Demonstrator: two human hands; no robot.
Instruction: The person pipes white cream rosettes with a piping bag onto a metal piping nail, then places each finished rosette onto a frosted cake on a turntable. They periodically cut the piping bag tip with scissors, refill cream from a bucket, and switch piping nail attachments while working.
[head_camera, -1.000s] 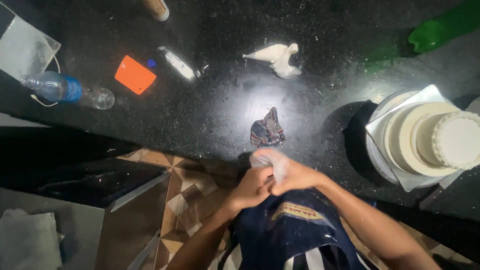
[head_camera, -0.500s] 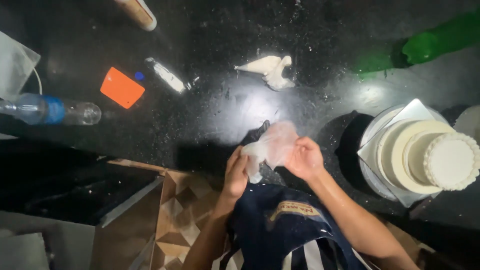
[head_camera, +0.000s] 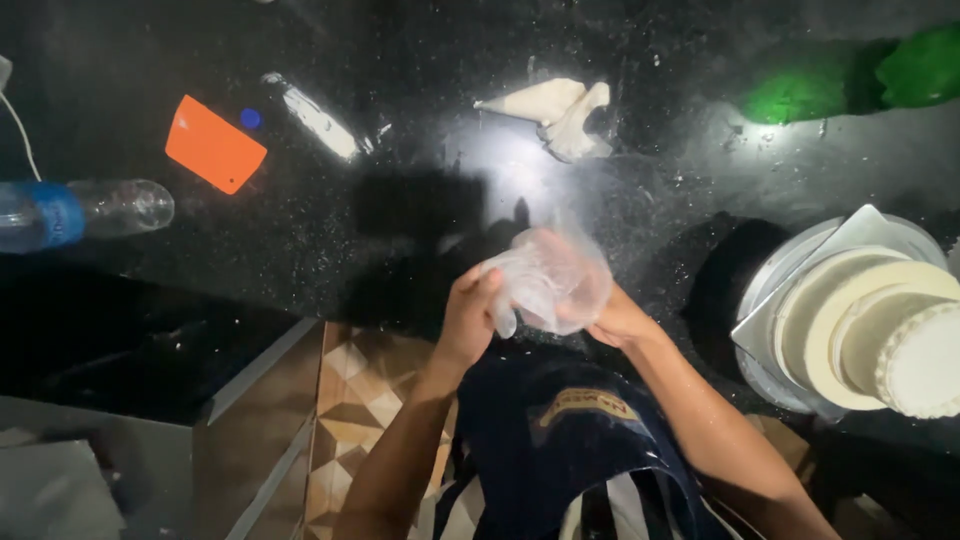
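The fingers of the left hand (head_camera: 470, 315) are curled closed on the near edge of a clear plastic bag (head_camera: 550, 280), pinching its crumpled mouth from the left side. The right hand (head_camera: 610, 320) sits inside or behind the same bag; its fingers show only as a blur through the film, so I cannot tell whether they are spread or clenched, though the bag wraps around them. The bag is held up in the air between the two hands, above the near edge of the dark speckled tabletop (head_camera: 300, 240), touching nothing else. Its bulge points up and away from the body, with the open end toward the left hand, so both hands are equally close to it.

Farther out, a filled white piping bag (head_camera: 550, 105) lies well apart across the tabletop, its tip pointing left. To the right stands a stack of round white cake boards (head_camera: 880, 330). To the left lie an orange scraper (head_camera: 213, 143) and a plastic water bottle (head_camera: 90, 210) on its side
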